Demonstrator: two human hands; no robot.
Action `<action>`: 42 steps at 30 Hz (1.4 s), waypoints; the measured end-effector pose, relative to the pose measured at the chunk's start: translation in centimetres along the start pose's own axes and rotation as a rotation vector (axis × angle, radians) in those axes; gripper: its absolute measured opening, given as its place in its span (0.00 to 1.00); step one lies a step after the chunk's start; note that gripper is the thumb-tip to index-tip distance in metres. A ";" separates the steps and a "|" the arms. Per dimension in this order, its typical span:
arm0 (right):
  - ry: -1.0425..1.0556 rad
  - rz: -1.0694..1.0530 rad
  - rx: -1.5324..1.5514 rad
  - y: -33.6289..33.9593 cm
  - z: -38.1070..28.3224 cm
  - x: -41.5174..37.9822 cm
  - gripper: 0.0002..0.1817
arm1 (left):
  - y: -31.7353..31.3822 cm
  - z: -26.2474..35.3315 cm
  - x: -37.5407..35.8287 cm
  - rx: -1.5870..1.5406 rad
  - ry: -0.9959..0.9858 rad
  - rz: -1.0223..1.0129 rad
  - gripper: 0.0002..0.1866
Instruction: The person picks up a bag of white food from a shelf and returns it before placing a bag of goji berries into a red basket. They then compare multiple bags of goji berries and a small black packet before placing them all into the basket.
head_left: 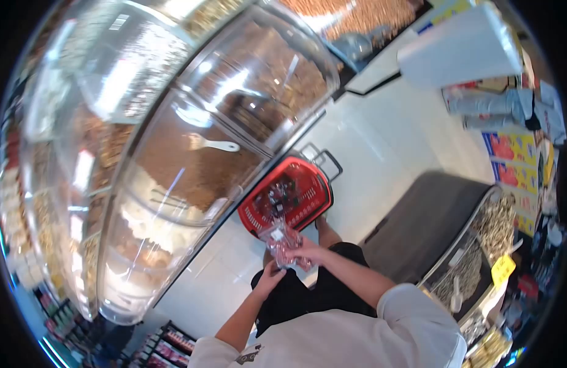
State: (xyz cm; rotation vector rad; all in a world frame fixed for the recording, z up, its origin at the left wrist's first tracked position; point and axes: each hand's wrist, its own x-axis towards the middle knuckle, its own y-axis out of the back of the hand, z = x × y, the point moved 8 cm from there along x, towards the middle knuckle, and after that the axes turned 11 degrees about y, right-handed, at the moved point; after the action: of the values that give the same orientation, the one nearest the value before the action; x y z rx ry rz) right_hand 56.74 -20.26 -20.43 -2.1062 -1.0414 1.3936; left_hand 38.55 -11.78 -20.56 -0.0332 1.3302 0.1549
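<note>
A clear plastic bag [282, 240] with reddish contents is held in front of my body, above the near end of a red basket [320, 195]. My right hand [308, 250] has its fingers closed on the bag's right side. At the bag's lower left is my left hand [270, 275], its fingertips against the lower edge. Inside the basket on the floor lie several dark packaged items [282, 195].
Clear-lidded bulk food bins [234, 147] line the left side, one with a white scoop [222, 145] on it. A dark brown counter [418, 221] with more bins stands at the right. The pale floor [381, 147] runs between them.
</note>
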 end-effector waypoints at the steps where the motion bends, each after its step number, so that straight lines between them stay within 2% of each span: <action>1: 0.069 0.017 0.019 -0.8 0.7 -1.4 0.45 | -1.3 2.7 -2.7 -0.543 0.107 -0.314 0.41; 2: 0.029 0.004 -0.008 -3.2 -1.3 -3.4 0.47 | -1.6 4.6 -5.0 -0.779 -0.012 -0.449 0.44; 3: 0.039 0.058 -0.015 -4.0 -2.1 -4.6 0.48 | -1.3 6.6 -7.7 -0.797 -0.077 -0.421 0.44; 5: 0.050 0.042 -0.075 -7.4 -6.4 -7.3 0.49 | -1.0 11.3 -14.3 -1.012 -0.253 -0.513 0.48; 9: 0.171 -0.124 -0.266 -13.1 -14.5 -12.0 0.49 | -1.6 16.1 -22.2 -1.089 -0.414 -0.495 0.49; 10: 0.196 -0.235 -0.310 -15.3 -16.9 -13.4 0.49 | -1.7 19.9 -26.2 -0.975 -0.432 -0.446 0.51; 11: 0.222 -0.351 -0.352 -17.3 -18.7 -14.5 0.49 | -1.8 20.6 -27.0 -1.001 -0.467 -0.429 0.51; 13: 0.200 -0.396 -0.379 -18.7 -19.7 -16.7 0.49 | -1.9 20.9 -28.3 -0.974 -0.718 -0.421 0.39; 14: 0.176 -0.425 -0.406 -19.5 -20.1 -17.5 0.49 | -1.9 20.8 -28.4 -1.049 -0.796 -0.486 0.37; 15: 0.161 -0.456 -0.434 -20.2 -20.5 -17.9 0.50 | -2.0 20.2 -28.4 -1.060 -0.825 -0.467 0.37; 16: 0.238 -0.439 -0.597 -19.7 -20.4 -17.6 0.52 | -1.8 20.1 -28.9 -1.070 -0.819 -0.386 0.36; 17: 0.237 -0.465 -0.616 -20.7 -20.9 -17.8 0.52 | -1.5 20.0 -29.3 -1.081 -0.811 -0.305 0.36; 21: 0.242 -0.545 -0.722 -25.2 -22.5 -18.6 0.55 | -0.1 20.1 -32.0 -1.115 -0.929 -0.301 0.34; 23: 0.260 -0.617 -0.730 -27.1 -22.2 -18.1 0.53 | 1.3 18.7 -32.0 -1.158 -0.942 -0.205 0.33; 25: 0.205 -0.662 -0.698 -29.5 -22.3 -18.8 0.51 | 2.4 17.5 -32.2 -1.180 -0.979 -0.171 0.34; 27: 0.030 -0.610 -0.655 -31.5 -22.1 -20.3 0.51 | 4.3 16.8 -33.2 -1.188 -1.009 -0.047 0.35; 28: 0.011 -0.629 -0.596 -32.3 -21.9 -20.6 0.52 | 4.7 17.1 -34.0 -1.220 -1.006 -0.145 0.35; 31: 0.088 -0.641 -0.724 -33.4 -21.5 -20.6 0.52 | 6.2 18.7 -37.5 -1.332 -1.115 -0.205 0.31; 33: 0.120 -0.657 -0.680 -35.0 -21.9 -21.1 0.51 | 7.2 19.3 -38.1 -1.312 -1.130 -0.276 0.30; 35: 0.066 -0.537 -0.746 -35.0 -21.7 -20.8 0.50 | 8.2 19.8 -38.4 -1.270 -1.094 -0.335 0.29; 36: 0.140 -0.516 -0.716 -35.4 -21.6 -20.3 0.49 | 9.0 19.9 -37.6 -1.132 -1.098 -0.351 0.32; 37: 0.155 -0.502 -0.715 -36.5 -21.7 -20.6 0.49 | 10.0 19.9 -37.4 -1.119 -1.098 -0.369 0.32; 39: 0.157 -0.392 -0.692 -38.7 -21.9 -21.4 0.50 | 11.6 20.1 -36.8 -1.206 -1.051 -0.534 0.32; 40: 0.230 -0.397 -0.585 -39.6 -21.5 -21.2 0.45 | 13.4 19.8 -36.4 -1.219 -1.076 -0.520 0.34; 41: 0.241 -0.383 -0.580 -40.1 -20.9 -20.6 0.45 | 14.8 19.8 -37.4 -1.208 -1.069 -0.535 0.34; 42: 0.207 -0.378 -0.499 -40.5 -20.1 -19.9 0.41 | 16.5 19.7 -39.3 -1.202 -1.148 -0.600 0.34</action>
State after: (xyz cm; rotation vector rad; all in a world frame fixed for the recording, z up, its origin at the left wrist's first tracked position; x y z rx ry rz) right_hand 55.94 -8.35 27.45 -2.1561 -1.7208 0.7711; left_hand 46.35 3.06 23.27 -1.1676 -0.0944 0.3662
